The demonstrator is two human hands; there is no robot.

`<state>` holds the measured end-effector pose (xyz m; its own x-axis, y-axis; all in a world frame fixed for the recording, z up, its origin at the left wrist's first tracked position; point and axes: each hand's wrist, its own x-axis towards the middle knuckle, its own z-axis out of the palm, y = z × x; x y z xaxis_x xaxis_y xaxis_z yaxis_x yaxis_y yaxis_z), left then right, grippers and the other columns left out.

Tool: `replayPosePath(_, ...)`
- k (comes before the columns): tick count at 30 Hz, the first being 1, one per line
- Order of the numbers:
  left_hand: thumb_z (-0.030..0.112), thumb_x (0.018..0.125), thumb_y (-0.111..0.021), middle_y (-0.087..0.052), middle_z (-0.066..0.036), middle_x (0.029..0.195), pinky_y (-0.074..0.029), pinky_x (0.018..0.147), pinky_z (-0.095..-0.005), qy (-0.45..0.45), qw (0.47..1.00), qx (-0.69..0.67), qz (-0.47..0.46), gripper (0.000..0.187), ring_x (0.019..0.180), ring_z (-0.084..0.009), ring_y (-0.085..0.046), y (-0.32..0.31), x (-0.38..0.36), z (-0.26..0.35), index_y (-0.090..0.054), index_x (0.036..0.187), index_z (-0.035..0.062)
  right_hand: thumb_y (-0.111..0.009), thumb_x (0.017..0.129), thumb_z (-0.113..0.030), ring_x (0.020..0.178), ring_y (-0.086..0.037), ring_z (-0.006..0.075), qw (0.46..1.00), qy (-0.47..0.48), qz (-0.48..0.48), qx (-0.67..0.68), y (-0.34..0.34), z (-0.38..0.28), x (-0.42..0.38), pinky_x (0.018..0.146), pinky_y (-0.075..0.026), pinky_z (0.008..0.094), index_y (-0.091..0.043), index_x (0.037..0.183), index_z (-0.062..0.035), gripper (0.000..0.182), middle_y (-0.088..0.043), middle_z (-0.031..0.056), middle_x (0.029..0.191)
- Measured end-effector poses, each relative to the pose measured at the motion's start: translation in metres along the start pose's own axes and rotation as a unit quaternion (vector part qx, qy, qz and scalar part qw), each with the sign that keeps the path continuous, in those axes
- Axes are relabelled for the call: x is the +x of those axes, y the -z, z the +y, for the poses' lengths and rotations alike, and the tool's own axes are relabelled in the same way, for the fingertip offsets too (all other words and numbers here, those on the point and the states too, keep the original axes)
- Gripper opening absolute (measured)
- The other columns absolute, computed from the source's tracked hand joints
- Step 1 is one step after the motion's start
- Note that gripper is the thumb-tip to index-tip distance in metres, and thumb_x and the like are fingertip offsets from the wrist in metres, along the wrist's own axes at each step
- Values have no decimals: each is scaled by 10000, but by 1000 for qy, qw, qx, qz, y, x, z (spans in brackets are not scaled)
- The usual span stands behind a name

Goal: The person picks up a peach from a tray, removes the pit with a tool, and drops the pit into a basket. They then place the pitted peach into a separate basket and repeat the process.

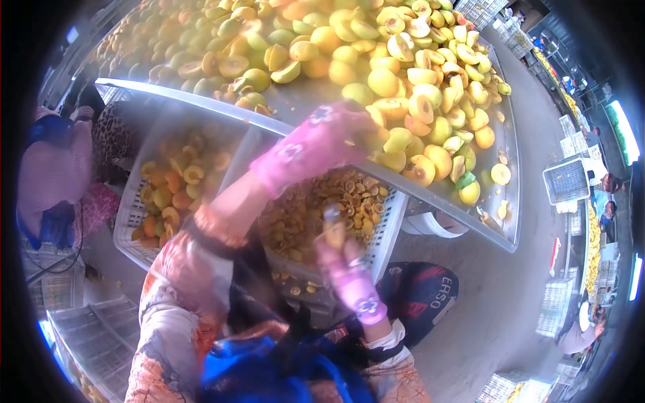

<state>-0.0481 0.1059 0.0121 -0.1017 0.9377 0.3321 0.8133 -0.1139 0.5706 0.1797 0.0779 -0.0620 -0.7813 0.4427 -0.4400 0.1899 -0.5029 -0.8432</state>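
My left hand (pixel 319 148), in a pink patterned glove, reaches across the front rim of the metal tray (pixel 195 99) beside the yellow peaches (pixel 383 82). Its fingers are blurred against the fruit, so their grip does not show. Lower down, my right hand (pixel 349 275), in a matching glove, has its fingers closed round a short tool (pixel 333 228) with a brownish handle, smeared by motion. Below it stands a white crate (pixel 393 232) holding small pieces that look like pits (pixel 289 221). Many peaches on the tray are cut in half.
Another crate (pixel 127 208) with peach halves (pixel 171 195) stands at left. A person in pink sleeves (pixel 57 174) sits beyond it. My knee (pixel 423 295) is at the lower right, near a white bucket (pixel 433 225). More crates (pixel 568 181) and workers line the far right.
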Motion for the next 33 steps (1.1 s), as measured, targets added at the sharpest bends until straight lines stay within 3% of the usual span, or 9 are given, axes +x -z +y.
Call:
replayPosePath(5,-37,632,-764,-484,-167,1297,-483,958,-412,-39,994,-86,47,585,1187,-348,-525,17,-81,62,-587,1171,105,-612,889,-465,492,-430,55,978,21,41,202,-7,-49,-9,426,-333,191,-536,1141,-88,460,-558,-10,725)
replayPosePath(8,249,690,-809,-492,-128,1277,-414,1015,-372,45,945,-310,97,678,1193,-248,-510,14,-114,80,-519,1260,21,-630,872,-454,508,-435,58,986,40,27,160,-27,-62,-18,438,-328,187,-529,1174,-81,490,-579,7,789)
replayPosePath(9,288,812,-746,-548,-102,1162,-435,939,-296,182,782,-574,157,618,1089,-205,-543,11,-122,100,-483,1298,12,-633,885,-395,508,-439,52,987,40,21,156,-35,-63,-21,437,-339,187,-519,1159,-101,418,-572,-3,808)
replayPosePath(14,521,982,-396,-620,-80,932,-490,745,-265,271,586,-685,340,536,821,-154,-612,-19,-138,105,-576,1077,25,-626,913,-299,509,-444,44,997,79,1,-21,-62,-49,-31,443,-362,190,-493,1157,-92,347,-524,-32,785)
replayPosePath(20,526,999,-335,-619,-96,919,-503,752,-298,203,661,-609,388,575,830,-174,-625,-5,-146,98,-564,1094,7,-625,921,-220,508,-493,101,986,104,36,-124,-48,-56,-53,446,-414,260,-535,998,-69,193,-510,2,678)
replayPosePath(21,493,1005,-338,-619,-106,919,-502,765,-303,202,653,-616,391,554,836,-183,-628,-4,-145,102,-565,1077,-8,-676,887,-223,540,-556,183,871,252,161,-390,-40,-14,-45,499,-453,321,-561,1044,-61,252,-578,57,721)
replayPosePath(22,493,1005,-338,-619,-106,919,-502,765,-303,203,654,-618,387,554,836,-183,-628,-5,-146,101,-565,1077,-8,-694,870,-252,580,-589,260,925,171,77,-332,-59,-35,-59,558,-482,370,-579,1112,-52,335,-615,85,761)
replayPosePath(24,438,1000,-359,-616,-117,926,-496,785,-299,212,767,-469,383,504,847,-190,-628,-8,-150,100,-570,1056,-16,-691,869,-261,617,-605,282,718,443,130,-520,-67,-18,-56,582,-494,376,-595,1129,-51,347,-631,90,811)
replayPosePath(33,285,925,-488,-600,-110,990,-468,788,-302,184,773,-476,377,346,897,-180,-592,-10,-154,102,-616,1039,-16,-621,895,-167,791,-604,336,688,450,53,-567,-66,-13,-50,655,-499,427,-620,1147,-188,253,-575,139,1070)
